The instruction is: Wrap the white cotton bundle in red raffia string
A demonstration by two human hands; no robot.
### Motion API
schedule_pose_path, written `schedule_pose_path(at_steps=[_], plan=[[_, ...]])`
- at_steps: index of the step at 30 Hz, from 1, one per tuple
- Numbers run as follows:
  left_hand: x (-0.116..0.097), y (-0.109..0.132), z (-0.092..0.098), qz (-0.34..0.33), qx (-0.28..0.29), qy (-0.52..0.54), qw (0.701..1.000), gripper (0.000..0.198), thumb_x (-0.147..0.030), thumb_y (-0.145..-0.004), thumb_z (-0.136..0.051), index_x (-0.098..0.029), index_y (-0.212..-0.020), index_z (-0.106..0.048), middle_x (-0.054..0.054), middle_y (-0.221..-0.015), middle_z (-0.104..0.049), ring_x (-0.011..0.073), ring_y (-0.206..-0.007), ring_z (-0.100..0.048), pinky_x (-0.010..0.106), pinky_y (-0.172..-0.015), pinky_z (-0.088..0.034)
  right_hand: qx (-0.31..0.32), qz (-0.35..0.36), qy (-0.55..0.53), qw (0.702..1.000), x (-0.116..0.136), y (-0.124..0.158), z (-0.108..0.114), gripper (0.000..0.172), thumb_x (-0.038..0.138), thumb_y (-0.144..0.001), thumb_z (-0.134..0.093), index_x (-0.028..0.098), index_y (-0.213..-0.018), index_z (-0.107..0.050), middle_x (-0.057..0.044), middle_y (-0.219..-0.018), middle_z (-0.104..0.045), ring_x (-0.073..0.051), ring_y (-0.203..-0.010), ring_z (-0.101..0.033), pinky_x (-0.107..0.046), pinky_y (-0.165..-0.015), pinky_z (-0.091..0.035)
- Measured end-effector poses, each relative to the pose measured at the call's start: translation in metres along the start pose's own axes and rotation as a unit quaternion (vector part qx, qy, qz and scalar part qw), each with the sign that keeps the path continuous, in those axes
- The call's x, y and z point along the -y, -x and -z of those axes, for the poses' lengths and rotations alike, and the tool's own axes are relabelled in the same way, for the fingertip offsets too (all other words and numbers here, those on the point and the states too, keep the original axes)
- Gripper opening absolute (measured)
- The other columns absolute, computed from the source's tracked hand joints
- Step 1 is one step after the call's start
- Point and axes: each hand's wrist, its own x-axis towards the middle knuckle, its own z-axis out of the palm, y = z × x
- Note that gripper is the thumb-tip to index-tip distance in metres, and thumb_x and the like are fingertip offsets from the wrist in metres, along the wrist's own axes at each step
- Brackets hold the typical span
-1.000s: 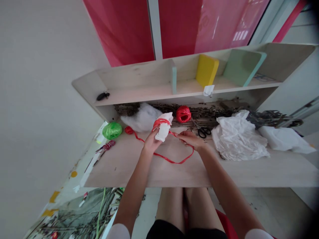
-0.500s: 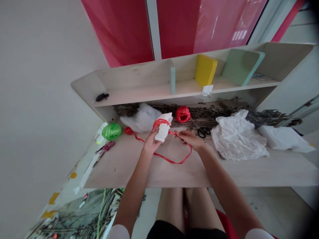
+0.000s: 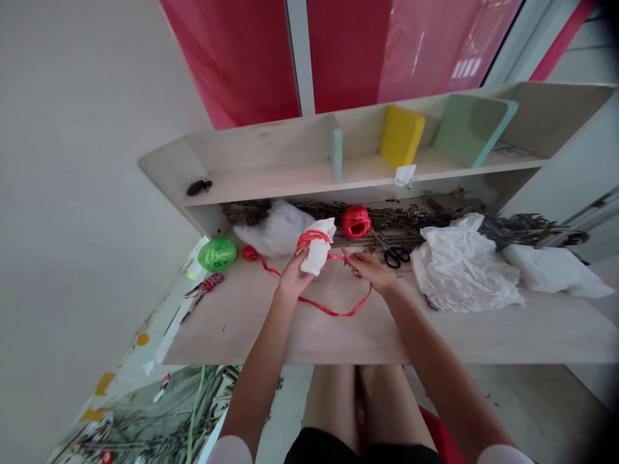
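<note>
My left hand (image 3: 294, 276) is closed around a white wrapped bundle (image 3: 318, 256), with red plastic string wound about its middle. To its right, my right hand (image 3: 367, 269) pinches the red plastic string (image 3: 337, 257) a short way from the bundle. From there the string loops down over the tabletop, passes behind my left wrist and leads to a small red string ball (image 3: 249, 253) on the left. Fluffy white stuffing (image 3: 273, 229) lies just behind the bundle. What is inside the white wrapping is hidden.
A larger red string ball (image 3: 356, 222) and black-handled scissors (image 3: 396, 257) lie behind my right hand. Crumpled white paper (image 3: 469, 267) sits to the right. At left are a green string ball (image 3: 217, 254) and a red-and-white wound cord (image 3: 211, 283). Dried stalks (image 3: 416, 216) fill the back.
My right hand has shifted very slightly to the right along with the string. The bundle and my left hand have barely moved.
</note>
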Motion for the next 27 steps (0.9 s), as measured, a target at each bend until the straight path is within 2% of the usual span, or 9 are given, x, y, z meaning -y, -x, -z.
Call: schedule_pose_path(at_steps=[3,6,10,14,22,27], plan=[[0.0,-0.002,0.001,-0.014,-0.006,0.008,1.0,0.026,-0.011,-0.086,-0.054,-0.018,-0.109,-0.064,0.005,-0.091,-0.075,0.0157,-0.084,-0.071,0.03,-0.09,-0.051,-0.001,-0.011,-0.059,0.998,0.004,0.001,-0.001,0.049,0.064,-0.061,-0.073,0.02,-0.058,-0.051,0.007,-0.051,-0.035,-0.007,-0.048,-0.031,-0.023,-0.046,-0.026],[0.0,-0.004,0.003,-0.02,0.001,0.004,1.0,0.028,-0.009,-0.084,-0.055,-0.016,-0.109,-0.064,0.004,-0.087,-0.075,0.0151,-0.081,-0.071,0.028,-0.091,-0.051,0.002,-0.02,-0.129,0.991,0.01,0.003,-0.001,0.053,0.059,-0.053,-0.08,0.02,-0.058,-0.043,0.008,-0.053,-0.034,-0.005,-0.047,-0.027,-0.022,-0.045,-0.024],[0.001,-0.006,0.009,-0.045,0.061,-0.047,0.996,0.028,-0.011,-0.076,-0.066,-0.016,-0.103,-0.066,0.004,-0.085,-0.074,0.0175,-0.083,-0.07,0.03,-0.088,-0.051,0.015,-0.023,-0.195,0.981,0.017,0.007,0.0,0.058,0.057,-0.048,-0.083,0.021,-0.06,-0.039,0.01,-0.053,-0.03,-0.004,-0.046,-0.023,-0.021,-0.044,-0.022],[0.001,-0.005,0.012,-0.082,0.132,-0.117,0.981,0.05,-0.014,-0.058,-0.08,-0.018,-0.106,-0.066,0.002,-0.093,-0.074,0.0171,-0.083,-0.068,0.027,-0.081,-0.053,0.037,-0.007,-0.238,0.97,0.019,0.01,0.002,0.055,0.055,-0.048,-0.084,0.021,-0.069,-0.047,0.012,-0.052,-0.027,-0.004,-0.046,-0.021,-0.02,-0.043,-0.02],[0.005,-0.009,0.016,-0.14,0.135,-0.249,0.949,0.073,-0.014,-0.05,-0.084,-0.023,-0.119,-0.062,0.002,-0.102,-0.071,0.0184,-0.089,-0.066,0.027,-0.077,-0.052,0.015,0.022,-0.152,0.988,0.016,0.006,0.001,0.06,0.068,-0.047,-0.079,0.021,-0.059,-0.045,0.011,-0.049,-0.024,-0.003,-0.042,-0.015,-0.023,-0.043,-0.008],[0.008,-0.013,0.018,-0.19,0.115,-0.309,0.925,0.075,-0.021,-0.051,-0.084,-0.023,-0.122,-0.06,0.005,-0.114,-0.067,0.0235,-0.102,-0.063,0.034,-0.087,-0.051,-0.014,0.061,-0.074,0.995,0.01,0.005,0.0,0.059,0.074,-0.056,-0.07,0.02,-0.059,-0.047,0.01,-0.046,-0.028,-0.004,-0.042,-0.02,-0.025,-0.043,-0.011]])
